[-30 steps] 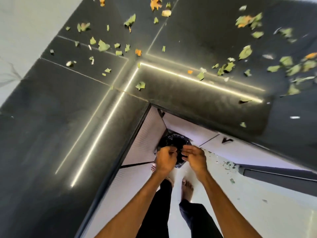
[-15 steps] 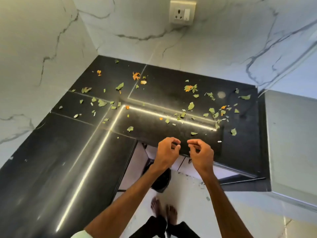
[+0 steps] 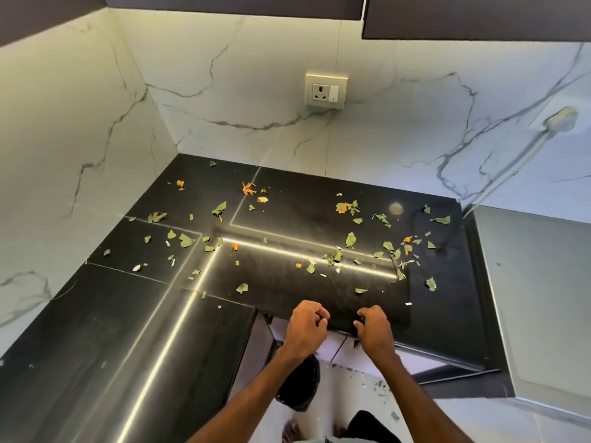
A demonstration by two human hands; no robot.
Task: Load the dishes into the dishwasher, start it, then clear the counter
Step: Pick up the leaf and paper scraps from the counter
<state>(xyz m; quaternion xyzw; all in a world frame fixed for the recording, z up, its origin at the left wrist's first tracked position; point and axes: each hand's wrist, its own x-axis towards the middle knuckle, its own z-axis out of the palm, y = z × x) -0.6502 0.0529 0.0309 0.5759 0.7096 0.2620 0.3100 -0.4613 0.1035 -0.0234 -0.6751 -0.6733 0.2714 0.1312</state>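
Observation:
Green leaf scraps (image 3: pixel 350 239) and orange peel bits (image 3: pixel 248 188) lie scattered over the black L-shaped counter (image 3: pixel 134 314). My left hand (image 3: pixel 305 327) and my right hand (image 3: pixel 375 330) hover side by side at the counter's front edge, fingers curled, with nothing visible in either. Below them, on the floor by the cabinet corner, stands a bin lined with a black bag (image 3: pixel 300 388). No dishes or dishwasher are in view.
White marble walls back the counter, with a socket plate (image 3: pixel 326 90) on the rear wall. A steel appliance surface (image 3: pixel 537 282) borders the counter on the right. Dark upper cabinets (image 3: pixel 473 17) hang overhead. A few scraps lie on the white floor (image 3: pixel 380 386).
My hands have let go of the black bag at the bin and risen to the counter's front edge. My view has tilted up from the floor to the wall.

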